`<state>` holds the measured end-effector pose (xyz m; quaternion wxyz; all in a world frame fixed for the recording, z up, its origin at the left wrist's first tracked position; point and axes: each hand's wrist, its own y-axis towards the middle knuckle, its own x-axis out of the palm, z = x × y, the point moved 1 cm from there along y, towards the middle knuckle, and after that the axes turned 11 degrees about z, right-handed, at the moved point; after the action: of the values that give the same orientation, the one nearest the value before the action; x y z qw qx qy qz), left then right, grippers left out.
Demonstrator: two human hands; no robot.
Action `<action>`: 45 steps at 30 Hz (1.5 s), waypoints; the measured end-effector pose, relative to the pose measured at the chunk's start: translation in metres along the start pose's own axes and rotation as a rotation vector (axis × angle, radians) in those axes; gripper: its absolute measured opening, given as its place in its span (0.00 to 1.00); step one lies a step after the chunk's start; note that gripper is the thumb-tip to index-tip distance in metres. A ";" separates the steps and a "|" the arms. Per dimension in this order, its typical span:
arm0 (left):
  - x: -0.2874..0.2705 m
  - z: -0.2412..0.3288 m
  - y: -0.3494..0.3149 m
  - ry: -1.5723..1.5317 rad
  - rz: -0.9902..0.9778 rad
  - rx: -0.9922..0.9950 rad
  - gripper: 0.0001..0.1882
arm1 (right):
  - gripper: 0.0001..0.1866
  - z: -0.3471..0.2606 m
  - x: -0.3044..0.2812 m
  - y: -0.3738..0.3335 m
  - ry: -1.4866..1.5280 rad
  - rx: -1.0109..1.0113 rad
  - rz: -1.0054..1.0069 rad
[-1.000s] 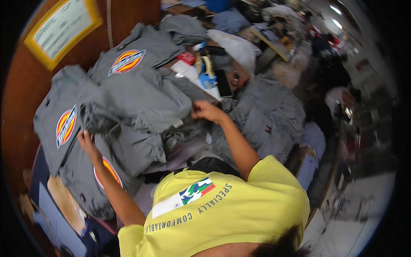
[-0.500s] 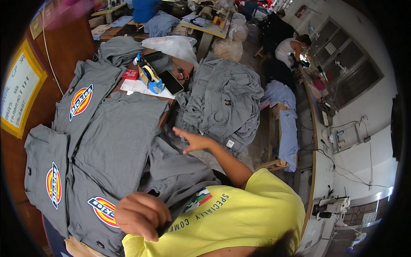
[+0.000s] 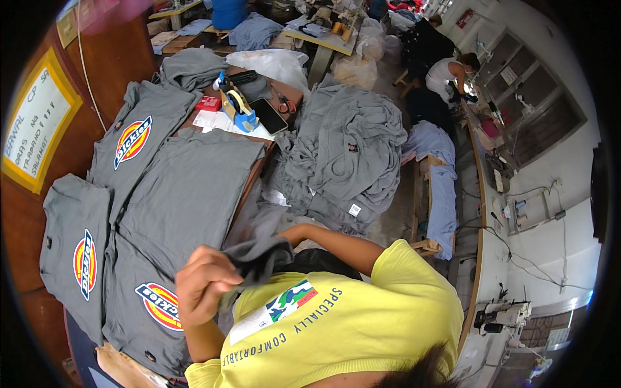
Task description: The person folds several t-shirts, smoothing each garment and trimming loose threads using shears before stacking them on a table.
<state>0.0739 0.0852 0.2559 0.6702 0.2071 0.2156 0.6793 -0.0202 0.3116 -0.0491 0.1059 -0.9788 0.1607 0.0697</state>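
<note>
My left hand [image 3: 206,279] is closed in front of my chest, with a bunched piece of grey fabric [image 3: 262,257] in its fingers. The fabric is smeared by motion and stretches toward my right hand [image 3: 296,234]. That hand is low beside the table edge, its fingers hidden behind the cloth. To the left, grey T-shirts [image 3: 184,184] with a red and yellow chest print lie spread over the table. Closest to my left hand is a shirt print [image 3: 162,305].
A big heap of grey shirts [image 3: 349,149] stands right of the table. On the tabletop are a blue tape dispenser [image 3: 240,115], a phone [image 3: 268,116], red-handled scissors [image 3: 286,103] and a red box [image 3: 208,103]. A wooden bench [image 3: 424,194] holds light-blue cloth. Another person [image 3: 446,74] works farther back.
The grey cloth draped over the table's right edge has come away toward my body. My right hand has dropped from its outstretched position, and my left hand has risen slightly.
</note>
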 end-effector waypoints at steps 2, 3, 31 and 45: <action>0.003 -0.001 -0.002 0.008 -0.031 0.016 0.12 | 0.19 0.034 0.008 0.013 -0.048 0.149 0.004; -0.005 -0.001 -0.006 -0.031 0.049 0.061 0.12 | 0.16 0.008 0.006 0.026 -0.056 0.003 0.106; -0.196 0.068 -0.077 -0.243 0.738 0.185 0.15 | 0.10 -0.303 -0.145 -0.021 -0.235 -0.150 0.433; -0.315 -0.007 0.125 1.105 0.886 0.143 0.41 | 0.25 -0.298 -0.171 0.217 -0.508 -0.925 0.731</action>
<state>-0.0277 -0.2307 0.3233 0.1083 -0.0561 0.4634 0.8777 -0.2215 0.0935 0.2281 -0.3230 -0.7585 0.4071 0.3933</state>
